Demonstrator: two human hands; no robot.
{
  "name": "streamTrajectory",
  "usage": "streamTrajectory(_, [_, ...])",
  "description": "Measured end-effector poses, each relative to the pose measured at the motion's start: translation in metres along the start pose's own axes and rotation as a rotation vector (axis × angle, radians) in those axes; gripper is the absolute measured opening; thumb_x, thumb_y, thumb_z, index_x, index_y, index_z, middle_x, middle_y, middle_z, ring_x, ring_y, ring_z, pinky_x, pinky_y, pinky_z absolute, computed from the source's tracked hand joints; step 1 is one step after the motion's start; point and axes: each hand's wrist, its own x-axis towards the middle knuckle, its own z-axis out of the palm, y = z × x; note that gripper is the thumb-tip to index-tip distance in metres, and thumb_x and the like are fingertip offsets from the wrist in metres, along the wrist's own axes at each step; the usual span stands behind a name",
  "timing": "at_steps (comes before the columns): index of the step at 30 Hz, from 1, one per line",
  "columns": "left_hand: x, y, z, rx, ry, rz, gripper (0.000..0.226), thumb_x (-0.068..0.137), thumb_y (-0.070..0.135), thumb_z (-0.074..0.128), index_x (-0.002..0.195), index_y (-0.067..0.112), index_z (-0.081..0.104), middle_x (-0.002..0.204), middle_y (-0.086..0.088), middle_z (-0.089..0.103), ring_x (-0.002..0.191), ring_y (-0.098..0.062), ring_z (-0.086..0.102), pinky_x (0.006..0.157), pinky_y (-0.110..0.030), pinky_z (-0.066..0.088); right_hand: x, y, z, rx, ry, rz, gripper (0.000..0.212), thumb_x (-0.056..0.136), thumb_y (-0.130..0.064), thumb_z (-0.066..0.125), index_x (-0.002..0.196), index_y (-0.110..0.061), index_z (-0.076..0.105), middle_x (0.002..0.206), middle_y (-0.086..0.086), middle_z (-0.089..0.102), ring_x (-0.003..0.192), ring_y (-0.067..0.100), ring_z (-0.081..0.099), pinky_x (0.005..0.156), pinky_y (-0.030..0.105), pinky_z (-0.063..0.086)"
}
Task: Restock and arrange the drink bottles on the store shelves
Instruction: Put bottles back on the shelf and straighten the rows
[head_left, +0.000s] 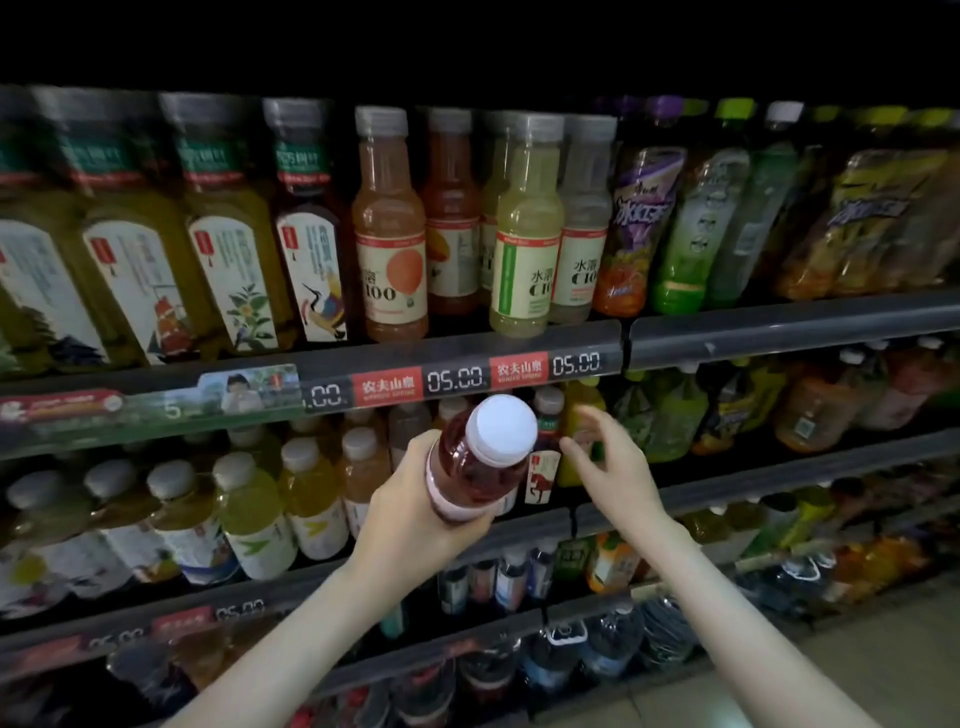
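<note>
Hazard: the red bottle (480, 467) is held tilted, cap toward the camera, just in front of the middle shelf (753, 480). Inserting it before a gap is cleared may topple the horse-label bottle (543, 467) or the neighbouring yellow bottle (579, 415). The left hand (415, 514) wraps its fingers round the red bottle's lower body from beneath. The right hand (608, 467) is empty, fingers spread, reaching towards those bottles; it appears not to touch them, though blur limits certainty

The bottle (480, 457) is dark red with a white cap; at twelve o'clock, red price tags (387, 387) carry white characters.
</note>
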Motion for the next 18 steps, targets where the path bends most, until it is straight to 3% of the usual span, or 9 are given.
streamTrajectory(2, [-0.011, -0.008, 0.005, 0.01, -0.027, -0.05, 0.074, 0.065, 0.038, 0.085, 0.107, 0.061, 0.028, 0.101, 0.041, 0.047, 0.088, 0.027, 0.046, 0.072, 0.001, 0.039, 0.008, 0.03, 0.012, -0.151, -0.04, 0.058, 0.067, 0.092, -0.022, 0.061, 0.149, -0.02, 0.026, 0.147, 0.005, 0.038, 0.134, 0.017, 0.033, 0.111, 0.036, 0.033])
streamTrajectory(4, [-0.018, -0.014, 0.01, 0.008, -0.021, -0.105, 0.074, 0.064, 0.036, 0.086, 0.109, 0.055, 0.03, 0.105, 0.038, 0.048, 0.091, 0.021, 0.049, 0.072, 0.001, 0.041, 0.023, 0.042, 0.024, -0.247, -0.113, 0.017, 0.082, 0.091, -0.02, 0.062, 0.153, -0.021, 0.009, 0.153, 0.005, 0.023, 0.137, 0.025, 0.021, 0.112, 0.038, 0.023])
streamTrajectory(8, [-0.027, -0.024, 0.015, -0.034, 0.051, -0.205, 0.076, 0.063, 0.032, 0.087, 0.113, 0.052, 0.032, 0.109, 0.034, 0.05, 0.096, 0.026, 0.049, 0.075, 0.0, 0.042, 0.05, 0.049, 0.042, -0.317, -0.231, 0.05, 0.091, 0.09, -0.027, 0.063, 0.154, -0.024, -0.002, 0.16, 0.002, 0.006, 0.143, 0.029, 0.005, 0.116, 0.04, 0.013])
streamTrajectory(13, [-0.04, -0.037, 0.01, -0.059, 0.124, -0.3, 0.08, 0.064, 0.029, 0.087, 0.119, 0.051, 0.033, 0.114, 0.035, 0.051, 0.104, 0.022, 0.049, 0.08, -0.002, 0.042, 0.065, 0.061, 0.048, -0.234, -0.149, 0.066, 0.082, 0.085, -0.02, 0.069, 0.149, -0.017, 0.018, 0.146, 0.016, 0.025, 0.137, 0.033, 0.022, 0.112, 0.044, 0.025])
streamTrajectory(18, [-0.051, -0.044, 0.01, -0.096, 0.178, -0.367, 0.078, 0.064, 0.024, 0.087, 0.116, 0.05, 0.035, 0.114, 0.03, 0.055, 0.104, 0.018, 0.053, 0.079, -0.004, 0.044, 0.069, 0.058, 0.057, -0.196, -0.125, 0.056, 0.076, 0.084, -0.013, 0.07, 0.142, -0.011, 0.022, 0.14, 0.016, 0.042, 0.123, 0.032, 0.048, 0.1, 0.04, 0.04])
